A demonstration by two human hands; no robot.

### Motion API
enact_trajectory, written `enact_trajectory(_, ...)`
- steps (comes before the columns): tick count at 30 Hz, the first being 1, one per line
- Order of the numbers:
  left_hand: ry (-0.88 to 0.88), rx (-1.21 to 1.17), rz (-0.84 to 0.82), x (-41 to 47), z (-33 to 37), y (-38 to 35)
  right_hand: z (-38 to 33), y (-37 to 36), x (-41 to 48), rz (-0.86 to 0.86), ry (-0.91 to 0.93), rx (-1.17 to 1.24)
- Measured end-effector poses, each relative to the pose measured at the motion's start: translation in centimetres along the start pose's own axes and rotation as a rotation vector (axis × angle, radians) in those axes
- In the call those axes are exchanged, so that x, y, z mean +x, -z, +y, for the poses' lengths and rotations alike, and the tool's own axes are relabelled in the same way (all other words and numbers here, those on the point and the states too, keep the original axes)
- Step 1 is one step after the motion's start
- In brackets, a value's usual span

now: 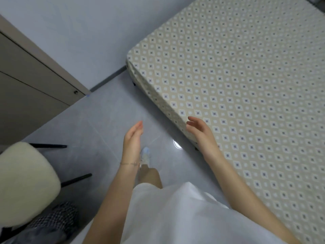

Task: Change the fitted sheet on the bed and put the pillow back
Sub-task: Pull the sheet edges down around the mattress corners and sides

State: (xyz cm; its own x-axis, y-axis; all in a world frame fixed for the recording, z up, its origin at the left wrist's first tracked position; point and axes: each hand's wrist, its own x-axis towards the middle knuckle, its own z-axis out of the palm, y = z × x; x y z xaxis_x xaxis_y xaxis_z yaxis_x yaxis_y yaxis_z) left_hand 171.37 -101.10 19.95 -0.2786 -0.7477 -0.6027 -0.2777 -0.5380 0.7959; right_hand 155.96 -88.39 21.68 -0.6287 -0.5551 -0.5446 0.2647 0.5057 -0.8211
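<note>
Both hands, left hand [132, 138] and right hand [200, 131], hover open beside the bed [246, 81] with its patterned fitted sheet [228, 50].

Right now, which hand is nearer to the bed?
The right hand: it is at the bed edge, while the left hand is over the floor, apart from the bed.

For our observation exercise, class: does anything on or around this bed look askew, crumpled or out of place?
Very little does. The patterned sheet lies smooth across the top, but it puckers into wrinkles at its corner near the wall. A checked cloth lies crumpled by the chair.
</note>
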Motion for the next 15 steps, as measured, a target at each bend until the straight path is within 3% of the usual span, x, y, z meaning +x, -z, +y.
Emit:
enact_trajectory(9, -0.038, 0.114, -0.034, 17.0, 13.0, 5.8, -10.9, -9.5, 11.3, -0.014, 0.018, -0.002)
enact_trajectory(15, -0.084, 0.078, -0.057, 29.4, 22.6, 2.5, -17.2, -10.2, 22.1, 0.073, 0.001, 0.017)
